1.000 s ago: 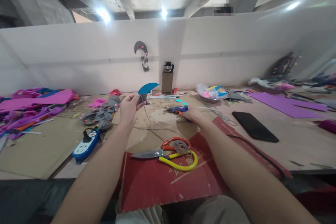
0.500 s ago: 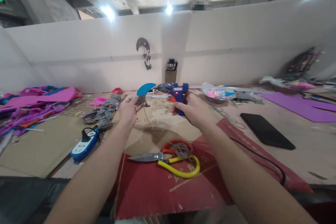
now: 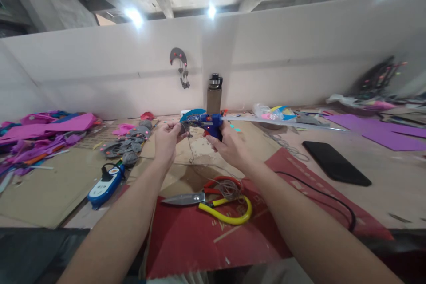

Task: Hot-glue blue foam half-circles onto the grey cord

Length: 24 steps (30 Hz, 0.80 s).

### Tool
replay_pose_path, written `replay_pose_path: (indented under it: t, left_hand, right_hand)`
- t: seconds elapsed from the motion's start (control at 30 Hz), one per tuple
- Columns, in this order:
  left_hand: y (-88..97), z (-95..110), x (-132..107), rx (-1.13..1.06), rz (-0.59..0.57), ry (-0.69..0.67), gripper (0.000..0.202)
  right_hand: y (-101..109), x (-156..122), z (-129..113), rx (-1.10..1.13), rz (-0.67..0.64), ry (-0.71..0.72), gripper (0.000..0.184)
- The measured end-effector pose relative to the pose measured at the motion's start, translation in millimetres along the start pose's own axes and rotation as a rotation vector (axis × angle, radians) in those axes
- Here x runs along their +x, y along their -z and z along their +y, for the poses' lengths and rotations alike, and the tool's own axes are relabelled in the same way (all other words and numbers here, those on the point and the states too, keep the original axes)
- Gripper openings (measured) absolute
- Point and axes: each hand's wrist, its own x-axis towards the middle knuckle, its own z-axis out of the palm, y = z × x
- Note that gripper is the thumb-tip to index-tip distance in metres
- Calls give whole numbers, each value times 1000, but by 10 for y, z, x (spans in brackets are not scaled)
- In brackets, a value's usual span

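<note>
Pinched in my left hand (image 3: 168, 142) is a crescent-shaped felt piece (image 3: 195, 114), blue on its upper face with grey at the fingers. A thin grey cord (image 3: 191, 148) dangles from it. My right hand (image 3: 231, 142) is wrapped round the handle of a blue hot glue gun (image 3: 213, 125), from whose back a long clear glue stick (image 3: 282, 121) sticks out. The gun's front end lies over or against the crescent; contact cannot be made out. Below, scissors (image 3: 186, 199) with red and yellow handles rest on red cardboard (image 3: 186, 248), a bundle of cord (image 3: 229, 189) on their handles.
To the left stand a blue-and-white power strip (image 3: 105, 186), grey felt pieces (image 3: 128, 142) and pink and purple scraps (image 3: 49, 131). A black phone (image 3: 336, 163) and purple sheet (image 3: 376, 131) lie right. Behind are a bottle (image 3: 214, 95) and a hanging crescent ornament (image 3: 179, 56).
My right hand has brought the glue gun leftward and slightly lower, so its front end now overlaps the crescent. My left hand still holds the piece, a little further right.
</note>
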Motion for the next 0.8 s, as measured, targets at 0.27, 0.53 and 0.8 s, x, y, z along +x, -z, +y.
replay_pose_path:
  t: [0.27,0.53,0.8]
  left_hand:
    - [12,-26,14,30,18,-41,24]
    - [17,-41,21,71,42,-85,24]
    - [26,-42,32,56,64,-105,23]
  right_hand:
    - [7,3,-55,-124,10,-32,30]
    - [24,-18,-165,-195,12,-40,24]
    - [37,-23,-162,-194,52,-57,21]
